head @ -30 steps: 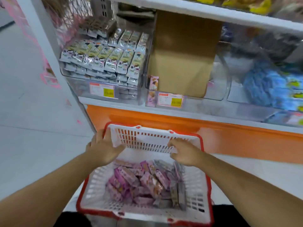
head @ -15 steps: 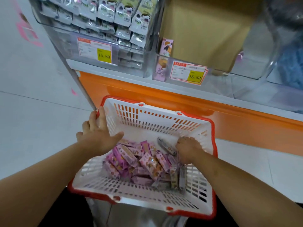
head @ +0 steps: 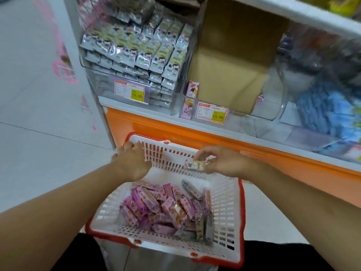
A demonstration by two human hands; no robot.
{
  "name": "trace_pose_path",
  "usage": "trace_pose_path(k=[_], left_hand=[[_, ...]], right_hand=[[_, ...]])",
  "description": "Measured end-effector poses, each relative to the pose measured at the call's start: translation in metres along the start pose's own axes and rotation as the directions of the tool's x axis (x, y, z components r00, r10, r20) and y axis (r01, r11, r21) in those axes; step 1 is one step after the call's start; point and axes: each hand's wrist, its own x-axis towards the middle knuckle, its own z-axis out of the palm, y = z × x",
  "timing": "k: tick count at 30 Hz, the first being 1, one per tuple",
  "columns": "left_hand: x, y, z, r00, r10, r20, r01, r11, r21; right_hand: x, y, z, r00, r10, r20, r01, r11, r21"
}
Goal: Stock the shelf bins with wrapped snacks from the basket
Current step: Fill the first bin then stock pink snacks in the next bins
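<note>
A white basket with a red rim (head: 230, 218) sits below me, holding several pink wrapped snacks (head: 156, 208) and a few grey ones. My left hand (head: 132, 163) grips the basket's far left rim. Above the basket's far wall, my right hand (head: 222, 163) pinches one grey-and-white wrapped snack (head: 195, 165). On the shelf ahead, a clear bin (head: 175, 98) at the left is packed with silver-green packets (head: 148, 49). The clear bin (head: 273, 106) beside it holds a brown cardboard sheet (head: 232, 55) and a pink snack (head: 192, 89) at its front left corner.
An orange panel (head: 254, 149) runs under the white shelf edge. Price tags (head: 212, 113) hang on the bin fronts. Blue packets (head: 328, 112) fill a bin at the right. Pale floor tiles (head: 39, 114) lie to the left. Another shelf board (head: 293, 12) hangs overhead.
My right hand has come up out of the basket with one grey-and-white snack pinched in it. My left hand has shifted along the far left rim. The view has tilted up toward the shelf.
</note>
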Motion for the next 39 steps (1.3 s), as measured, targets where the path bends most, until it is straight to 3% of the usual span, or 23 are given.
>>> trace_pose_path(k=[3,5,7,11,16,18,21,23,30,33,35,37,39], left_hand=[[-0.022,0.036,-0.048,0.963,0.192,0.188,-0.12,0.934,-0.337],[-0.046,0.057,-0.076,0.934,0.295,0.2,-0.1,0.757,-0.646],[-0.068,0.067,-0.096,0.921,0.36,0.148,-0.103,0.593,-0.799],[-0.092,0.065,-0.116,0.937,0.347,0.043,-0.134,0.468,-0.874],[-0.094,0.064,-0.122,0.958,0.288,-0.009,-0.121,0.374,-0.92],[-0.093,0.066,-0.123,0.957,0.292,0.0,-0.11,0.359,-0.927],[-0.09,0.07,-0.124,0.95,0.311,-0.004,-0.12,0.355,-0.927],[-0.087,0.071,-0.126,0.951,0.309,-0.024,-0.138,0.35,-0.927],[-0.074,0.061,-0.143,0.949,0.315,-0.015,-0.123,0.328,-0.937],[-0.06,0.043,-0.158,0.986,0.16,-0.047,-0.094,0.307,-0.947],[-0.045,0.023,-0.167,0.981,-0.045,-0.191,-0.139,0.526,-0.839],[-0.033,0.004,-0.175,0.918,-0.195,-0.345,-0.095,0.737,-0.669],[-0.024,-0.011,-0.178,0.877,-0.27,-0.397,-0.02,0.806,-0.591]], right_hand=[[-0.04,-0.037,-0.018,0.986,-0.152,-0.067,0.165,0.949,0.267],[-0.062,-0.054,-0.021,0.966,-0.233,-0.114,0.259,0.879,0.399],[-0.079,-0.07,-0.019,0.942,-0.28,-0.184,0.334,0.822,0.461],[-0.094,-0.095,-0.009,0.894,-0.344,-0.287,0.441,0.791,0.425],[-0.096,-0.106,-0.009,0.898,-0.374,-0.232,0.427,0.87,0.247],[-0.097,-0.106,-0.011,0.887,-0.365,-0.282,0.416,0.897,0.149],[-0.092,-0.108,-0.011,0.812,-0.467,-0.349,0.468,0.879,-0.086],[-0.085,-0.11,-0.009,0.786,-0.5,-0.364,0.486,0.863,-0.136],[-0.057,-0.128,-0.009,0.713,-0.532,-0.456,0.494,0.843,-0.212],[-0.038,-0.155,-0.018,0.712,-0.487,-0.505,0.474,0.865,-0.166],[-0.018,-0.179,-0.031,0.698,-0.482,-0.53,0.474,0.865,-0.163],[0.008,-0.204,-0.049,0.682,-0.485,-0.547,0.464,0.865,-0.189],[0.036,-0.226,-0.069,0.677,-0.461,-0.574,0.425,0.881,-0.207]])
